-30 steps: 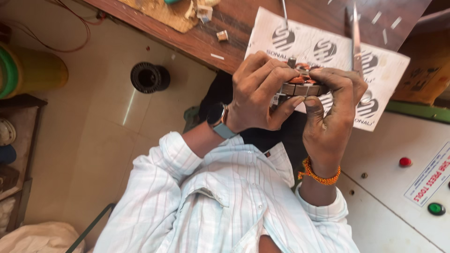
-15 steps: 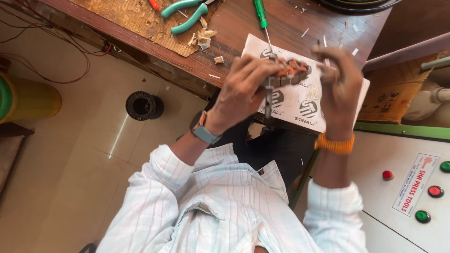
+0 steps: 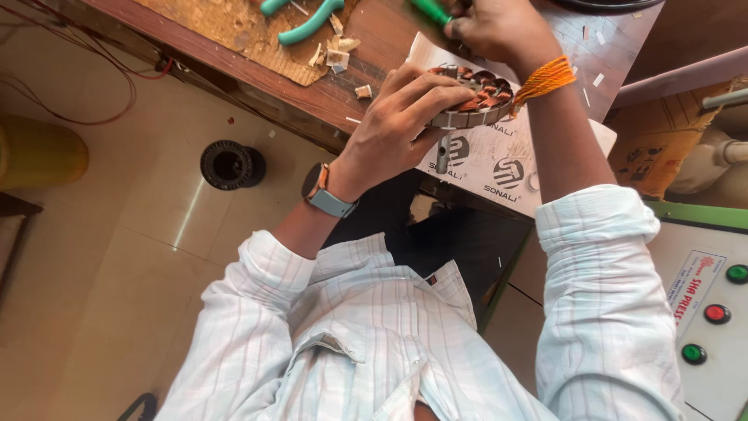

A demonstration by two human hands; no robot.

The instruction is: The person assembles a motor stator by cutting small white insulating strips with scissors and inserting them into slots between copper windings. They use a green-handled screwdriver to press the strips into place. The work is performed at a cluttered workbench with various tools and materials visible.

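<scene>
Below, left hand (image 3: 397, 125) gripping stator (image 3: 477, 97), white sheet (image 3: 499, 160)

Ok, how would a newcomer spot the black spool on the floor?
Start at the brown workbench edge and drop to the tiled floor left of the person's left hand. The black spool lies there alone: round, ribbed, open-centred, unlike the yellow drum further left.

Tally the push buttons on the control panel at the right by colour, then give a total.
Green buttons: 2
Red button: 1
Total: 3, all on the white control panel.
</scene>
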